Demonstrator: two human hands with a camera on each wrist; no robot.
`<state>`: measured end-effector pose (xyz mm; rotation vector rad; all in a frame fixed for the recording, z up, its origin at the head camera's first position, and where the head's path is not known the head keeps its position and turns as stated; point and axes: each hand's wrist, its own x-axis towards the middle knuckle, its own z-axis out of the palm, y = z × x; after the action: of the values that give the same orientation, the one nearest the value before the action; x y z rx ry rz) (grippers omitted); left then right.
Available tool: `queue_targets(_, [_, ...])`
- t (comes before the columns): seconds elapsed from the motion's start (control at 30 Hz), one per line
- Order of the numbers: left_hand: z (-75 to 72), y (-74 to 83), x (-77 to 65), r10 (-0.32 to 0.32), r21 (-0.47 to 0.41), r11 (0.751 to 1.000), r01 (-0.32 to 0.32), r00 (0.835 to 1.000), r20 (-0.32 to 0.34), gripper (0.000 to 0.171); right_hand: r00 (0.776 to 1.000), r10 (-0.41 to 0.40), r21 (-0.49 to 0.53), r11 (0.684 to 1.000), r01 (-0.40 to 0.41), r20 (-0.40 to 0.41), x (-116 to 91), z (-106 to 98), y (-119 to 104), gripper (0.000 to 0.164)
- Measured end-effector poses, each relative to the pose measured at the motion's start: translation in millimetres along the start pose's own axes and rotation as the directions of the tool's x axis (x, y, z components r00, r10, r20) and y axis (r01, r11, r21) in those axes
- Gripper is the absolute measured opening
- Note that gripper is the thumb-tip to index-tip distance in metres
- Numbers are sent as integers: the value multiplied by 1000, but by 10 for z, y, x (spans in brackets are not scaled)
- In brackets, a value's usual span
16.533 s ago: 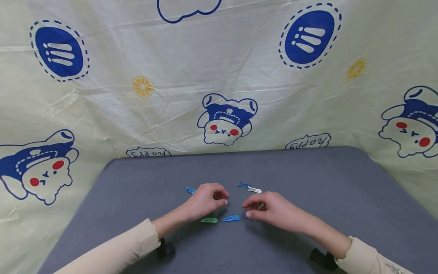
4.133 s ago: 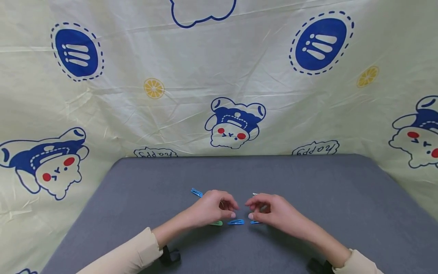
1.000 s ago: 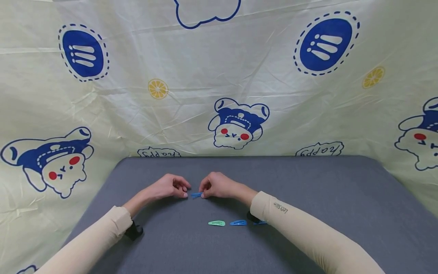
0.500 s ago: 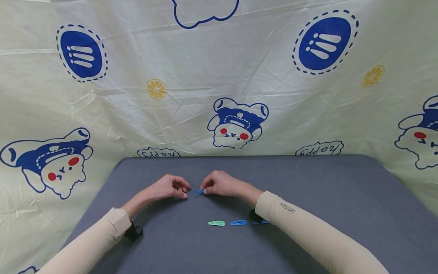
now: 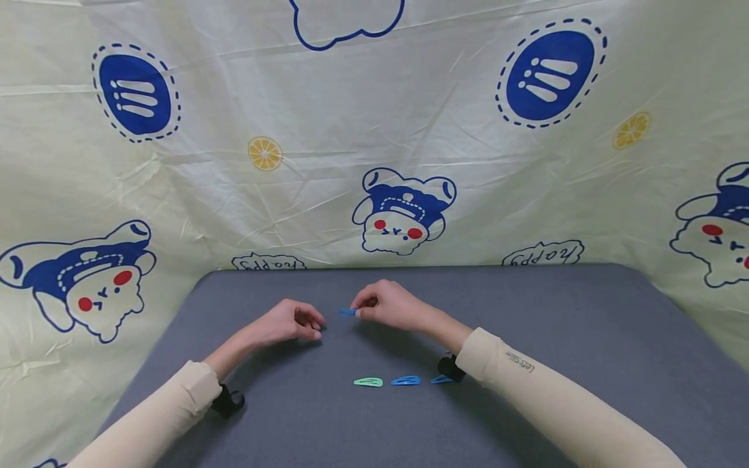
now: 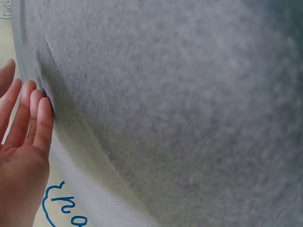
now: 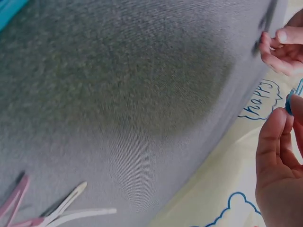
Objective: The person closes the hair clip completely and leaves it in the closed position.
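My right hand pinches a blue hair clip between thumb and fingertips, above the back half of the grey table. In the right wrist view, part of that clip shows at the thumb. To its left, my left hand holds nothing, its fingers loosely bent, close over the table. Nearer the front lies a row of snap hair clips: a green clip, a blue snap clip, and another blue snap clip partly covered by the right wrist camera.
In the right wrist view, a white and pink clip with spread prongs lies on the table; the right arm hides that area in the head view. A printed curtain hangs behind the table's back edge.
Another blue clip has joined the row since the oldest frame. My right hand has taken the blue clip at the left and moved it right and farther back. The left hand has stayed nearly still lately.
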<state>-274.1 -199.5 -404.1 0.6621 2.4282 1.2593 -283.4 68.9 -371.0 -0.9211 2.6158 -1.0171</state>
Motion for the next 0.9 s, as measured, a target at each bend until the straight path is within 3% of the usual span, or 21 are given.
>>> queue_targets(0.43, [87, 125, -30, 65, -7, 998, -65, 998, -1, 27, 999, 25, 75, 997, -22, -43, -227, -187, -26, 10])
queue_targets(0.57, [160, 215, -25, 106, 16, 994, -105, 991, -82, 28, 997, 17, 72, 997, -11, -72, -306, -212, -17, 11])
queue_targets(0.73, [275, 313, -29, 154, 55, 988, -145, 966, -209, 28, 994, -1, 71, 997, 9, -113, -438, -228, -17, 13])
queue_targets(0.9, [350, 445, -64, 180, 72, 983, -167, 948, -264, 26, 983, 8, 83, 997, 8, -186, -597, -246, -22, 13])
